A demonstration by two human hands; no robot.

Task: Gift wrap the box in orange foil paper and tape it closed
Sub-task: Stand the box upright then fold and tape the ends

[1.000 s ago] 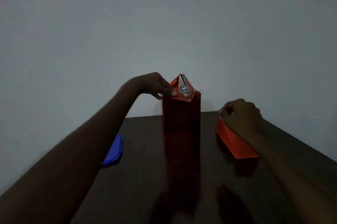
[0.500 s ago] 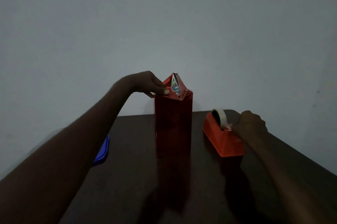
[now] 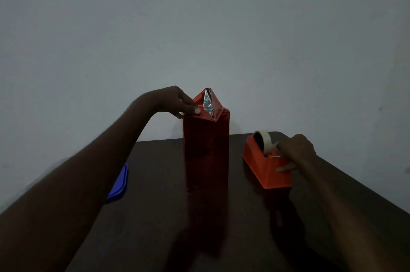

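Note:
A tall box (image 3: 206,152) wrapped in orange foil stands upright in the middle of the dark table (image 3: 155,216). Its top foil flap (image 3: 207,103) sticks up in a point with the silver underside showing. My left hand (image 3: 179,103) presses the folded foil down at the box's top left edge. To the right sits an orange tape dispenser (image 3: 265,166) with a pale tape roll (image 3: 264,141). My right hand (image 3: 296,149) rests on the dispenser's near end, fingertips pinching the tape end at the cutter.
A flat blue lid (image 3: 119,183) lies on the table to the left, partly behind my left forearm. A plain grey wall stands just behind the table's far edge. The scene is dim.
My right hand has slid from covering the tape roll to the dispenser's near end, uncovering the roll. My left hand stays on the box top. The view has shifted a little.

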